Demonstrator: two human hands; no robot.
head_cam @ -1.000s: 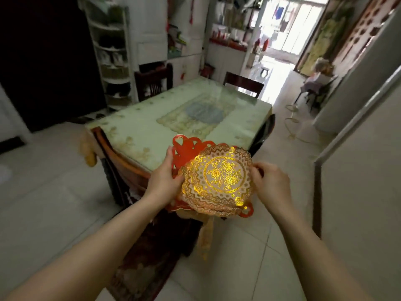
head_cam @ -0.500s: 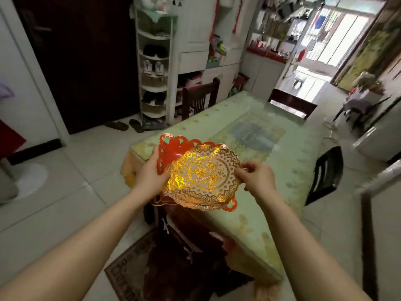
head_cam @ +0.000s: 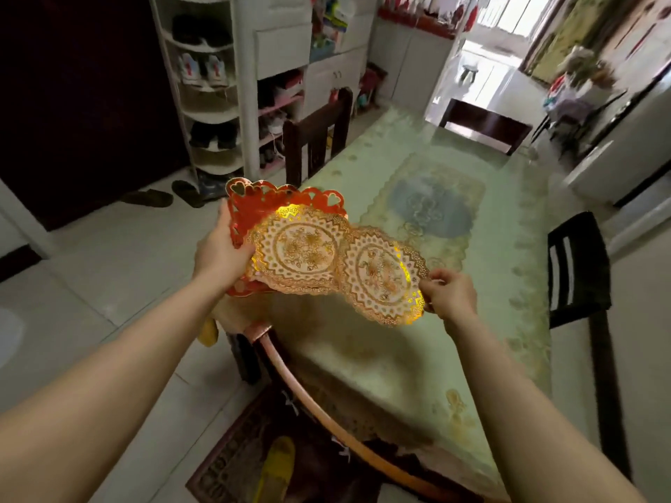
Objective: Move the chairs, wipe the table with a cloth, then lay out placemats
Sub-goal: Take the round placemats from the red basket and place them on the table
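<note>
My left hand (head_cam: 219, 250) grips a stack of placemats (head_cam: 296, 245): gold lace rounds on top, a red mat with heart cut-outs (head_cam: 254, 203) underneath. My right hand (head_cam: 450, 294) pinches the edge of one gold round placemat (head_cam: 381, 275), drawn off to the right of the stack and held in the air over the table (head_cam: 381, 361). The table has a pale green floral cover under glass.
A dark wooden chair (head_cam: 316, 136) stands at the table's left side, another (head_cam: 484, 125) at the far end, a black chair (head_cam: 577, 263) on the right. A curved chair back (head_cam: 326, 404) lies near me. Shoe shelves (head_cam: 207, 85) and slippers (head_cam: 149, 197) sit left.
I have stepped closer to the table. My right hand has pulled one gold mat off the stack and moved it to the right; the left hand keeps holding the rest.
</note>
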